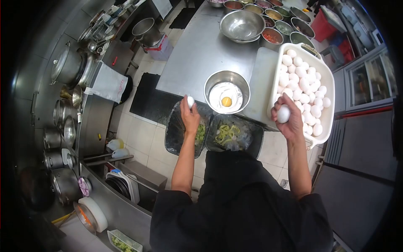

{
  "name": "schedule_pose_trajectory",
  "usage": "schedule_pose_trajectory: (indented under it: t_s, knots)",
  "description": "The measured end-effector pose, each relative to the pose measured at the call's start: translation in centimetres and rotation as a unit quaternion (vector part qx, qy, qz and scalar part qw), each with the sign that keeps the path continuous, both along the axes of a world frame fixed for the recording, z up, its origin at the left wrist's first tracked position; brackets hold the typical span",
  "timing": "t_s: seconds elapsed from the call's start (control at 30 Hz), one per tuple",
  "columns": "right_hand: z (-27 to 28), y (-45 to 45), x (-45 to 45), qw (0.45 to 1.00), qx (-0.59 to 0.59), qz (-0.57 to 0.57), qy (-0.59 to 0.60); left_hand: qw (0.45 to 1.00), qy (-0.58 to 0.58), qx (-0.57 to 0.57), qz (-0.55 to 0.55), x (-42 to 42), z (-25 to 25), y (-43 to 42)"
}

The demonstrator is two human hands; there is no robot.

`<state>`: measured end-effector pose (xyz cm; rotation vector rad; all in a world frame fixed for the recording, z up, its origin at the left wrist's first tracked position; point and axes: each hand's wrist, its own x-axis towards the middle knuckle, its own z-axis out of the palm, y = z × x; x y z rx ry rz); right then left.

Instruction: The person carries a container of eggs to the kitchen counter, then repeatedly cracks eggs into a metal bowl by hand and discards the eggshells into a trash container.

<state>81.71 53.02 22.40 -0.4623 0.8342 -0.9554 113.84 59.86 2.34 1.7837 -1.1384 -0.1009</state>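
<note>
My left hand (pixel 191 117) is closed on a white egg (pixel 190 101), just left of the steel pot and above a black bin (pixel 168 134). Whether that egg is whole or only a shell, I cannot tell. My right hand (pixel 294 124) grips another white egg (pixel 283 114), which looks whole, over the near left side of a white tub (pixel 331 113). Many white eggs (pixel 303 84) are heaped in the tub. Between my hands, the steel pot (pixel 207 90) stands at the table's near edge with one yolk (pixel 226 101) in it.
A second black bin (pixel 261 140) with green scraps sits below the table edge. Steel bowls (pixel 242 25) are nested on the steel table (pixel 197 46), beside several bowls of chopped ingredients. A white board (pixel 262 80) lies by the tub. Pots (pixel 67 63) line the left counter.
</note>
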Motion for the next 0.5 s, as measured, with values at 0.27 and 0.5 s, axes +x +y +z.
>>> schedule_pose_trajectory:
  t_s: [0.27, 0.5]
  knots:
    - [0.2, 1.1, 3.2, 0.993, -0.064, 0.074, 0.06, 0.995, -0.097, 0.015, -0.022, 0.3, -1.7, -1.6]
    - [0.2, -0.3, 4.7, 0.941, -0.236, 0.143, 0.194, 0.993, 0.091, 0.007, -0.078, 0.5, 2.5, -1.3]
